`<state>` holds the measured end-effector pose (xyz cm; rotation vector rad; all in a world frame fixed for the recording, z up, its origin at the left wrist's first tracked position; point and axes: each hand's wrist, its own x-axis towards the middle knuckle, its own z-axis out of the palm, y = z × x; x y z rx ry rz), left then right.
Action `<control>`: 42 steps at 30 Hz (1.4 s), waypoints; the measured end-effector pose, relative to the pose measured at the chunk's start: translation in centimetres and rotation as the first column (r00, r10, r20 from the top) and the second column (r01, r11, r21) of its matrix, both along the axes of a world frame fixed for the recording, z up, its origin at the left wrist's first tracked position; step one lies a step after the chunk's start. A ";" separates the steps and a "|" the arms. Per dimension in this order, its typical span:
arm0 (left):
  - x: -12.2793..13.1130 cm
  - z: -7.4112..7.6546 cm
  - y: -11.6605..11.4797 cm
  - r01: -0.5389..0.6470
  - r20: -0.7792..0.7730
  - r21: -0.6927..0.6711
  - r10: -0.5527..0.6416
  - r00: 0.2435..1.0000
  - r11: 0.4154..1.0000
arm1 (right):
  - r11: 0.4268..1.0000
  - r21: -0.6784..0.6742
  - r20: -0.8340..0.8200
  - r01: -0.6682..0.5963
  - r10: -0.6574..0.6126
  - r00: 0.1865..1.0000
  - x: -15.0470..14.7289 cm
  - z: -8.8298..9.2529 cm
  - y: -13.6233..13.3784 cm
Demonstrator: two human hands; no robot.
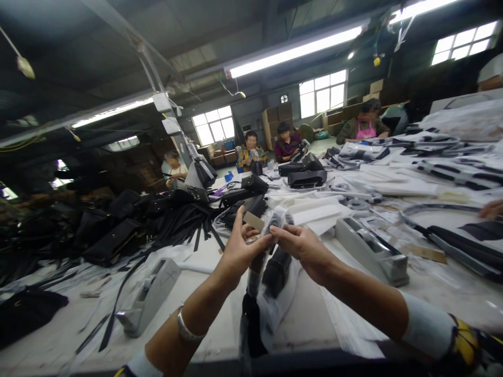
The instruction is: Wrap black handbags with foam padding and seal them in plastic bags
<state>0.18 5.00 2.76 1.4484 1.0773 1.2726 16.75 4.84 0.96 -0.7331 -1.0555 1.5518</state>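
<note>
Both my hands are raised over the white worktable [306,314] and meet at a black strap wrapped in clear plastic [271,262]. My left hand [239,248] pinches the top of the wrap, and a small tan card [254,221] stands between its thumb and fingers. My right hand [301,243] has its fingers closed on the same wrapped top from the right. The wrapped strap hangs down from the hands to the table's front edge. A silver bracelet [184,327] shows on my left wrist.
A grey tape dispenser [147,296] lies front left, another [371,251] at right. Black bags and straps [118,225] are heaped on the left. White wrapped pieces [393,183] cover the far right. Several people [251,149] sit at the far end. Someone's fingers [491,209] rest at the right edge.
</note>
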 end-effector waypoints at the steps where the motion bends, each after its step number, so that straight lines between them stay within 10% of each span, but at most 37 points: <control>1: 0.1 0.0 -0.1 0.028 0.045 -0.010 -0.027 0.999 1.000 | 1.000 0.006 0.010 -0.020 0.020 1.000 0.2 0.0 0.1; 21: -0.2 0.2 -1.0 0.085 0.174 -0.027 -0.079 0.982 0.996 | 0.990 -0.043 -0.430 -0.137 0.105 0.897 -0.8 -3.0 -1.6; 31: 1.1 -0.4 -1.5 -0.019 -0.171 0.309 0.075 0.982 0.951 | 0.977 0.040 -0.373 0.210 -0.180 0.910 -3.2 -2.8 -2.1; 42: 1.2 0.6 -3.2 -0.028 -0.346 0.427 0.192 0.918 0.904 | 0.941 0.181 -0.314 0.287 -0.222 0.923 -3.8 -3.1 -0.6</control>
